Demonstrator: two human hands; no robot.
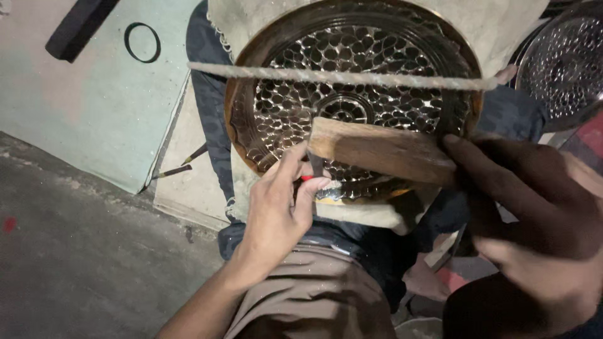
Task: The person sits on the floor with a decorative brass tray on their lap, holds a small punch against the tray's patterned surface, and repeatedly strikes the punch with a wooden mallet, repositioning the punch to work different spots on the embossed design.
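- So the main thing here is a big round brass tray (295, 100) with a hammered, scale-like pattern and a little rosette in the middle. It's propped on the person's lap, resting on a pale cloth (377, 216) with frayed edges.
- A taut twisted cord (339, 76) runs straight across the tray's upper half, from left to right.
- Left hand (279, 207) is down at the tray's near rim, thumb and fingers pinched together on a small punch (315, 168) with a bit of red showing at the fingertips. The tip end sits right on the tray's lower edge.
- Right hand (527, 213) is closed around the end of a wooden mallet (380, 150). It's a flat, brown block, tilted a bit, and its far end hangs just over the punch. The hand is blurry and very near the camera, but the fingers are clearly wrapped on the wood.
- Off to the upper right there's a second tray (565, 63), silver-coloured, same sort of dimpled pattern, partly cut off by the frame.
- On the left, a pale green board (94, 107) lies on the grey concrete floor (81, 251), with a dark ring (142, 42) sitting on it.
- A couple of thin metal tools (179, 164) lie near the board's edge, just beside the person's leg.
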